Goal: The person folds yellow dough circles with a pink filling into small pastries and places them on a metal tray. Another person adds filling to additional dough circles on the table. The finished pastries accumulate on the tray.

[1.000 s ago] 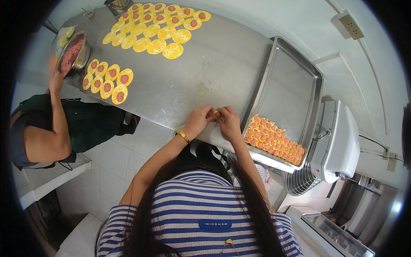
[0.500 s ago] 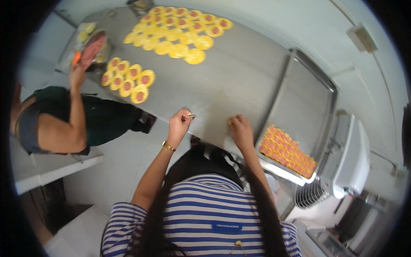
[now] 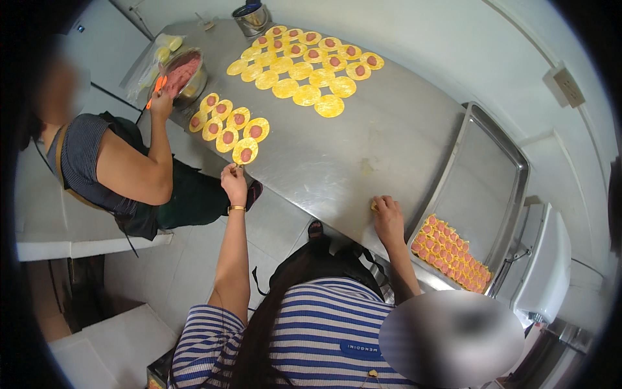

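My left hand (image 3: pixel 234 183) is closed in a pinch at the table's front edge. A small metal tool pokes from its fingertips, at the edge of the nearest yellow round wrapper (image 3: pixel 238 160), which carries a pink meat dab (image 3: pixel 246 154). Similar filled wrappers (image 3: pixel 227 138) lie in rows beyond it. Farther right, my right hand (image 3: pixel 390 222) curls over the tabletop, closed around a small yellow dumpling (image 3: pixel 374 205) mostly hidden by the fingers. Open-topped dumplings (image 3: pixel 451 253), yellow with pink filling, fill the near end of a metal tray (image 3: pixel 476 175) to its right.
A co-worker (image 3: pixel 139 162) at the left holds an orange-handled tool (image 3: pixel 157 91) at a metal bowl (image 3: pixel 198 83) of pink meat. More wrappers (image 3: pixel 329 106), some bare, cover the far table (image 3: pixel 311 152). A metal pot (image 3: pixel 251 19) stands behind; a white machine (image 3: pixel 541 259) stands right.
My left hand has reached left and forward to the nearest filled wrapper. The right hand stays low over the table by the tray. The whole view has shifted, and the co-worker shows more fully.
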A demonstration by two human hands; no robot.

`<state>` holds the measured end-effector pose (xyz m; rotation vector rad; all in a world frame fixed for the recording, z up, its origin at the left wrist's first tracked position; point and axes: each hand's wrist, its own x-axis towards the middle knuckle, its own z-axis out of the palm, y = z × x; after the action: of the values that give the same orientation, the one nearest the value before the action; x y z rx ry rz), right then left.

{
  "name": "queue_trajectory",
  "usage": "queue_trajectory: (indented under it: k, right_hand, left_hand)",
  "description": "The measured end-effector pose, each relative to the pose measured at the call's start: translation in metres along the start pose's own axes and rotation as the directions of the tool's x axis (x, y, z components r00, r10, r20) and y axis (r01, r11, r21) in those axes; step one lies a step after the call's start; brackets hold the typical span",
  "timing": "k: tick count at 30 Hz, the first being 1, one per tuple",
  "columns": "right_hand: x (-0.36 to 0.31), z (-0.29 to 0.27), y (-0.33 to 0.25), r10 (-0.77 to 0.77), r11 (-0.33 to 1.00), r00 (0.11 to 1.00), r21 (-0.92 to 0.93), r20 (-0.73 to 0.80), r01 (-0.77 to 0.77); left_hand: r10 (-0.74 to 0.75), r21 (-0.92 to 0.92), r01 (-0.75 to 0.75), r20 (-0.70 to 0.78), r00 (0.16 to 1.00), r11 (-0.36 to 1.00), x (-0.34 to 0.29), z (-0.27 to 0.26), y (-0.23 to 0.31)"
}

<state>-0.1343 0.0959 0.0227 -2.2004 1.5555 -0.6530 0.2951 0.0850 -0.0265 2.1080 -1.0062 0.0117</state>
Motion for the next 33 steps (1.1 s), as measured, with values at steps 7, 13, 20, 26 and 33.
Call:
queue_trajectory:
  k: [7, 13, 20, 26, 33]
  right_hand:
    - [-0.005, -0.033, 0.009, 0.206, 0.952, 0.978, 0.236, -0.016, -0.197]
    - [-0.053, -0.148, 0.100, 0.546, 0.820, 0.790, 0.368, -0.279, -0.438]
    - [-0.111, -0.188, 0.199, 0.661, 0.729, 0.699, 0.016, -0.273, -0.684]
    - [-0.118, -0.175, 0.220, 0.535, 0.817, 0.823, -0.131, -0.190, -0.561]
    - [-0.127, -0.190, 0.217, 0.532, 0.845, 0.847, -0.051, -0.016, -0.532]
  left_hand:
    - [-0.012, 0.136, 0.010, 0.017, 1.000, 0.991, 0.023, 0.007, -0.014]
    - [-0.207, 0.120, 0.180, 0.278, 0.938, 0.976, 0.050, 0.004, -0.018]
    - [-0.270, 0.251, 0.206, 0.258, 0.928, 0.946, 0.057, 0.006, -0.012]
    - [-0.229, 0.250, 0.161, 0.274, 0.934, 0.955, 0.057, 0.007, -0.014]
    - [-0.185, 0.172, 0.136, 0.310, 0.932, 0.976, 0.052, 0.007, -0.021]
